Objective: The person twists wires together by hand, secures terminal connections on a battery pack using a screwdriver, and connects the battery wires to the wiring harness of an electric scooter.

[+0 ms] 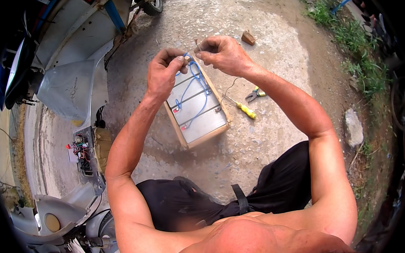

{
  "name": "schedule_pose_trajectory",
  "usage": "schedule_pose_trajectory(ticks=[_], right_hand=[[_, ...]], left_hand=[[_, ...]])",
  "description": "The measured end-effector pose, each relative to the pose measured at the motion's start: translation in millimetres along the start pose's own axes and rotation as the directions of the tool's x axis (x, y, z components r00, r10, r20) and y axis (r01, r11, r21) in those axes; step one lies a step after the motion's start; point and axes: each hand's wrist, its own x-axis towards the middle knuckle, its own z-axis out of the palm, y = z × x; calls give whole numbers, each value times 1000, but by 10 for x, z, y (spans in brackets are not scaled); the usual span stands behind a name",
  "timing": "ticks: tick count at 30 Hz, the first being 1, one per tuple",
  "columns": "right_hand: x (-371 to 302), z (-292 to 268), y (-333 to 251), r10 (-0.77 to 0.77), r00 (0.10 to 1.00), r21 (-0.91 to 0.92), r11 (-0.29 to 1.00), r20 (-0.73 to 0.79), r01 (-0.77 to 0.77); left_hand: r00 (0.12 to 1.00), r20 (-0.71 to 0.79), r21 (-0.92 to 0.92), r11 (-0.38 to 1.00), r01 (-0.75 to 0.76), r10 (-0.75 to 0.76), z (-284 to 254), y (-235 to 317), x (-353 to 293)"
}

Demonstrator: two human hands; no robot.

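The fingers (pixel 175 65) of the left hand (pixel 163 75) are curled in, thumb pressed against the index finger, pinching a length of blue wire (pixel 180 99) at the far end of a brown box. The right hand (pixel 223 57) is beside it, a small gap between the two, its thumb and index finger bent close together; a thin brownish strand shows by the fingertips, but I cannot tell whether it is gripped. Below both hands, in front of the person, the box (pixel 207 138) sits on rough concrete ground (pixel 260 149), holding a row of grey battery blocks (pixel 205 128) with dark gaps between them. The blue wire falls in loose loops across their tops, reaching near the red terminals (pixel 176 110) on the left side. A thin dark lead (pixel 232 86) curves out past the box's right edge. Just right of the box lies a screwdriver (pixel 246 111) with a yellow handle, and near that a pair of pliers (pixel 256 95) with yellowish grips. A brick fragment (pixel 248 37) lies farther off, beyond the right hand.
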Motion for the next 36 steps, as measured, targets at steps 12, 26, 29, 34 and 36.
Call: schedule_pose_trajectory(ticks=[12,26,29,34,36], right_hand=[[6,5,24,-6,1000,10,1000,0,6],[31,-14,33,-19,1000,32,999,9,19],[7,-164,32,120,993,14,993,-18,-120],[75,-255,213,160,985,34,987,-64,-158],[68,-273,183,141,987,17,990,-73,-141]], left_hand=[[1000,-16,25,999,23,-23,17,23,-4],[996,-90,19,1000,25,-24,-68,-25,33],[974,-217,42,996,74,-63,-282,-90,81],[945,-310,53,990,129,-106,-599,-330,55],[946,-312,47,993,109,-90,-600,-312,63]])
